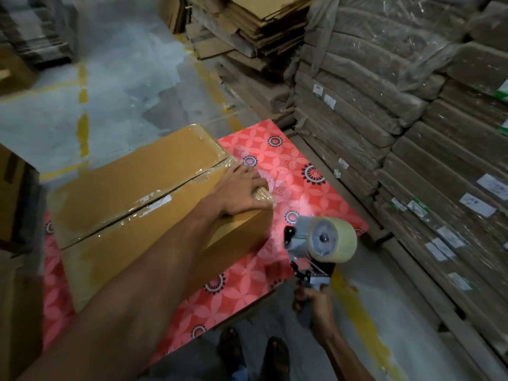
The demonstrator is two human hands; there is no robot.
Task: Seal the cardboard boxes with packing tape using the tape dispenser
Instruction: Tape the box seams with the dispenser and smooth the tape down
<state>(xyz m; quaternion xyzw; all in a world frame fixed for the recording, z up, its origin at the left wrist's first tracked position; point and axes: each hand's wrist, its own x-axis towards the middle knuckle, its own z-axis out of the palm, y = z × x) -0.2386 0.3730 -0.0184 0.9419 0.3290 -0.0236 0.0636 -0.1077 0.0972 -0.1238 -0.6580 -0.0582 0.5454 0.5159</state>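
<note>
One cardboard box (pixel 132 188) lies shut on the red floral mat (pixel 291 166), its centre seam already taped and its contents hidden. The left hand (pixel 242 188) presses flat on its right-hand edge, fingers laid over the tape fold. The right hand (pixel 313 298) grips the handle of the tape dispenser (pixel 316 243), held clear of the box. Likely faults are the wrinkled seam tape lifting if left unsmoothed, or the free tail sticking back on the roll.

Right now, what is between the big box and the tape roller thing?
Only a bare strip of the red flowered mat lies between the cardboard box and the tape dispenser in the right hand, seen in the head view.
</note>
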